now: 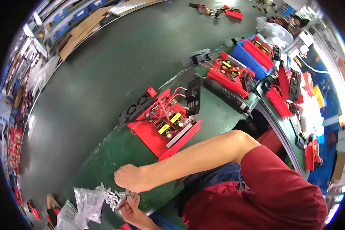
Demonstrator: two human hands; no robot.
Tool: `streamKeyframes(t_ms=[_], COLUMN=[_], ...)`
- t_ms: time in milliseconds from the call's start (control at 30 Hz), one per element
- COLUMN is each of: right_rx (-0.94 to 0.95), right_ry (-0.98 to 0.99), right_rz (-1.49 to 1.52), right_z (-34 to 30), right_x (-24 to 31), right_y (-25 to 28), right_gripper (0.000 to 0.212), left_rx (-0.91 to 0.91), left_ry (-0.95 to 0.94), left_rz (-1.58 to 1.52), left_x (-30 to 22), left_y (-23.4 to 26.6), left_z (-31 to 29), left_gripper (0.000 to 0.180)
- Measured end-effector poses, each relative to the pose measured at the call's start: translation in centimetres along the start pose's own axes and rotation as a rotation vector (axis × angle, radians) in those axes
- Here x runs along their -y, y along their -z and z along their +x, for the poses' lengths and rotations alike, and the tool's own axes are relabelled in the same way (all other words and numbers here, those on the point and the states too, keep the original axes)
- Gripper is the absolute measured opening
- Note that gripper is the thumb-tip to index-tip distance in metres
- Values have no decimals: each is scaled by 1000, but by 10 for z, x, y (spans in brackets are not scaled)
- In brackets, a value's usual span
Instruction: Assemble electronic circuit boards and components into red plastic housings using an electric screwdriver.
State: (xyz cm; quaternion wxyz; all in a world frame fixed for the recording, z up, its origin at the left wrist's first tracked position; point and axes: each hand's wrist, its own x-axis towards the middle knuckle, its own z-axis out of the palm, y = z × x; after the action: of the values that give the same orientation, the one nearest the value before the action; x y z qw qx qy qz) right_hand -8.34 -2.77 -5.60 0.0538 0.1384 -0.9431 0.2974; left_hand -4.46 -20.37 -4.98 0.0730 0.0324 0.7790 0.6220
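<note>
My right hand (131, 177) is closed, back of the hand up, just above the bench; whatever its fingers hold is hidden. Close below it, my left hand (132, 210) pinches a small, thin, dark piece (122, 202) that I cannot identify. Both are beside a loose pile of small silver metal strips (110, 198) and a clear plastic bag (89, 205). Beyond my right forearm lies an opened red metal housing (145, 138) with a circuit board (168, 122). A black panel with two fans (136, 109) and a black end plate (194, 96) are at its sides.
A black cylindrical power tool (226, 94) lies right of the housing. Behind it are another red housing (228, 78) with a board and a blue bin (241, 56) of red units. More red parts (233, 13) lie on the far green bench (92, 80). Cardboard (82, 34) borders its left edge.
</note>
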Motion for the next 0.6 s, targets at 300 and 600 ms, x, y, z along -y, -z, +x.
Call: streamKeyframes(t_ms=[300,600], right_rx=[-412,-477], right_ry=[-305,-506], right_rz=[636,932], right_z=[-129,-193], right_x=[24,15], right_y=[122,137], right_gripper=[16,13], left_rx=[207,564], left_ry=[-88,-136], left_rz=[-105,-199], left_x=[-83,-109], left_y=[-41,-98], left_z=[0,-14], left_gripper=[23,24])
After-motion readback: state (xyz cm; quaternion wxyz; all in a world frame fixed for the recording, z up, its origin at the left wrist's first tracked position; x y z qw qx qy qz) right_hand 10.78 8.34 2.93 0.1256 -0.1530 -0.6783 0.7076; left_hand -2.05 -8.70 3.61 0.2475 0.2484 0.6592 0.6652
